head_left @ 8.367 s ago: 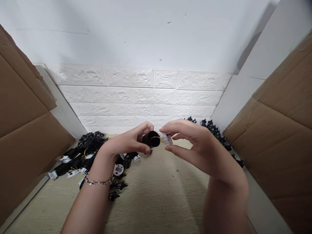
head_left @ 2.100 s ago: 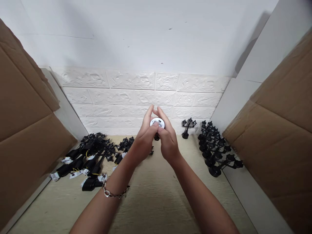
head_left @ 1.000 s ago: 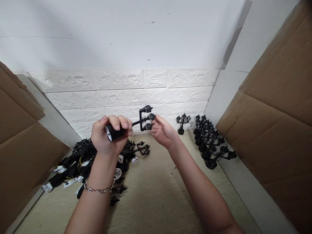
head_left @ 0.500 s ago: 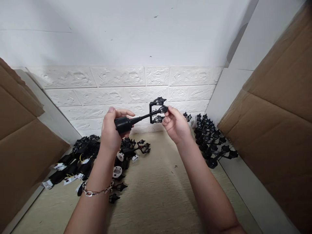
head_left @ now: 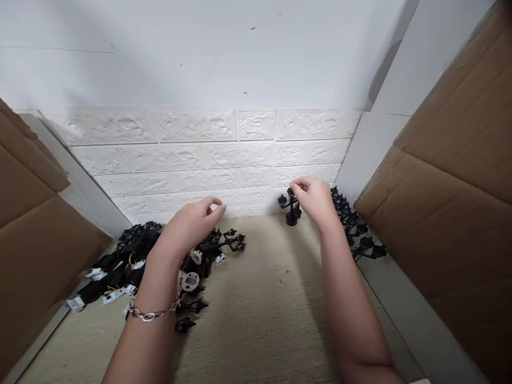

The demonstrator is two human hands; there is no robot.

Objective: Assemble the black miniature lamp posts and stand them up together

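Note:
My right hand [head_left: 316, 200] pinches the top of a small black street-lamp model [head_left: 291, 208] that stands upright on the beige table [head_left: 260, 298] close to the back wall. My left hand [head_left: 192, 224] hovers with loosely curled fingers and nothing in it, just above a pile of loose black lamp parts with white caps and yellow wires [head_left: 136, 256]. A chain bracelet circles my left wrist.
A cluster of upright black lamp models [head_left: 356, 229] stands at the right, behind my right hand. Brown cardboard panels flank the table on the left [head_left: 36, 234] and the right [head_left: 452, 202]. A white brick-pattern wall [head_left: 200, 149] closes the back.
Half a second ago both hands held one lamp model in the air. Now my right hand has set it upright near the back wall, and my left hand has let go and dropped toward the pile.

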